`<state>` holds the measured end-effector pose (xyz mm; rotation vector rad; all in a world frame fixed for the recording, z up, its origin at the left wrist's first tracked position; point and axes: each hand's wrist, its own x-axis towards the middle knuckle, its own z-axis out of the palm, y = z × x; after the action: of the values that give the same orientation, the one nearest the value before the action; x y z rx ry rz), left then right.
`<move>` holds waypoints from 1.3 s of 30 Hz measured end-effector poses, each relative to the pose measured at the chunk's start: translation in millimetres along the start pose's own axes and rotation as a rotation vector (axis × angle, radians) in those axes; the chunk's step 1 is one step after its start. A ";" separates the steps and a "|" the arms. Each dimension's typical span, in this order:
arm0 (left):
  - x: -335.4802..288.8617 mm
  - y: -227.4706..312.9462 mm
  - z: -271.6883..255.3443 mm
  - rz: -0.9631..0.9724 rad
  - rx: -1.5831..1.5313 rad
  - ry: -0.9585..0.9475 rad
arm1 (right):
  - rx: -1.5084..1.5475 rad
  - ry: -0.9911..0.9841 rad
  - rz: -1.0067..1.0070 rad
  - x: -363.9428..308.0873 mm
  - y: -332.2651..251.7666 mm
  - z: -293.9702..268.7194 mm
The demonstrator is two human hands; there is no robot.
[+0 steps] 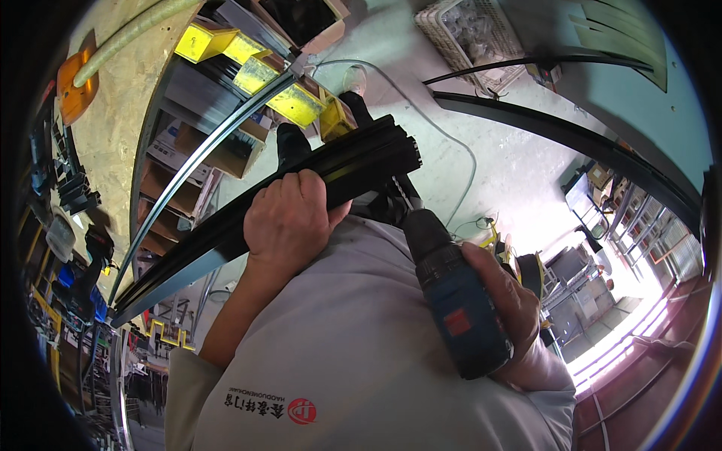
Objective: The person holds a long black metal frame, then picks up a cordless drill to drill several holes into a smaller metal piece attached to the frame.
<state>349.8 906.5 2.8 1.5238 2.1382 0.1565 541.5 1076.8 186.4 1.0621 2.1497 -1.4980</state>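
Note:
My left hand [289,218] is closed over the top of a long black metal profile [353,161], which slants from the lower left up to the middle. In my right hand [511,297] is a blue and black power drill [459,301], gripped close to my body. Its thin drill bit [402,192] points up toward the profile's near side, close to the right end. Whether the bit touches the profile I cannot tell. The drill's handle is mostly hidden behind its body and my fingers.
Yellow bins [293,104] hang along a metal rail [210,143] beyond the profile. At the left stands a wooden bench [124,83] with an orange tool on it. A white crate [470,34] holds clear bags. More black profiles [556,124] stretch along the right, and a cable [451,139] crosses the floor.

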 end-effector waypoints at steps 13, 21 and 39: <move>4.9 -4.7 -0.3 0.090 0.008 0.089 | -0.108 -0.155 0.121 23.1 -31.9 -16.8; 3.9 -7.4 3.0 0.122 0.017 0.124 | -0.201 -0.184 0.059 26.2 -29.9 -20.8; 4.7 -7.0 1.7 0.114 -0.002 0.104 | -0.201 -0.249 0.084 35.0 -38.5 -27.5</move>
<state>343.5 907.9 -2.9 1.6710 2.1300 0.2830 494.3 1108.6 201.4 0.8383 2.0067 -1.2709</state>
